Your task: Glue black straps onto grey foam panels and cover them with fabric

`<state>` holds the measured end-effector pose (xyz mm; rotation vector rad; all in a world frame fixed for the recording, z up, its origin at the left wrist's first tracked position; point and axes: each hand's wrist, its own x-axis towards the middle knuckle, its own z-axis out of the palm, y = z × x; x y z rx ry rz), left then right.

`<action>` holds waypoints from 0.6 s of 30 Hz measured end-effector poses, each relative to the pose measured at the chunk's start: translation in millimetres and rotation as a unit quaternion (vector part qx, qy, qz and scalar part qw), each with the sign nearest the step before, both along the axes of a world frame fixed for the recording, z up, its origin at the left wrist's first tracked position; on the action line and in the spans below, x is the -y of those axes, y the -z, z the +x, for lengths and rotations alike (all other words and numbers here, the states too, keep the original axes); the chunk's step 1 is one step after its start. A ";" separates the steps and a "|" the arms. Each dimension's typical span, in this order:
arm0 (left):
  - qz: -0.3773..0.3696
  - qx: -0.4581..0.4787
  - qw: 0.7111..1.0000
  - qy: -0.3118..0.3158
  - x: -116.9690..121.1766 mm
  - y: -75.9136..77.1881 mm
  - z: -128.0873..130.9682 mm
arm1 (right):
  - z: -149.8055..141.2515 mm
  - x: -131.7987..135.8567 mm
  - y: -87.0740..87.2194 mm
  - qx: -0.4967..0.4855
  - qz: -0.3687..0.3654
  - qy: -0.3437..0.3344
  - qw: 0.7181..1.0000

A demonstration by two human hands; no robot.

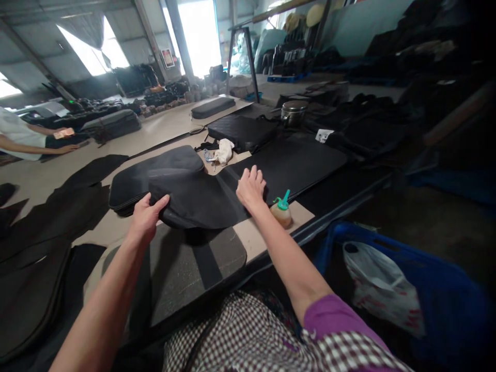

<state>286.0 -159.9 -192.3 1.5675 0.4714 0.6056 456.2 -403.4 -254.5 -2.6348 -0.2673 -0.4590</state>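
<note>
My left hand (149,212) grips the near edge of a black fabric sheet (194,204), thumb on top and fingers underneath. The sheet bends over a black padded panel (155,168) with rounded corners. At the sheet's right end my right hand (251,186) is closed on it, knuckles up; its fingertips are partly hidden. Under the sheet's near edge lies a grey board (170,276) with a dark strip across it. Close to my right wrist stands a squeeze bottle (282,214) with a green nozzle and amber liquid.
More black pieces (302,160) lie to the right, near a metal pot (293,112). A white cloth bundle (223,151) sits behind the sheet. A blue crate (442,279) holding a plastic bag (383,287) stands at lower right. Another person's hand (68,149) rests on the table at left.
</note>
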 end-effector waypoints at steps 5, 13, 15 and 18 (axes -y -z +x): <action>0.019 0.013 1.000 -0.008 -13.7 -2.3 -19.6 | 30.6 -4.3 -0.1 -0.060 -0.076 0.039 0.994; 0.049 0.035 0.998 0.015 -11.9 1.5 -26.6 | 29.7 2.4 1.4 -0.042 -0.121 0.004 0.992; 0.055 0.041 0.997 0.023 -11.4 3.7 -25.3 | 26.3 1.1 3.4 -0.016 -0.128 -0.017 0.992; 0.072 0.052 0.996 0.028 -11.2 3.4 -23.7 | 23.2 -3.0 8.1 0.006 -0.125 -0.031 0.992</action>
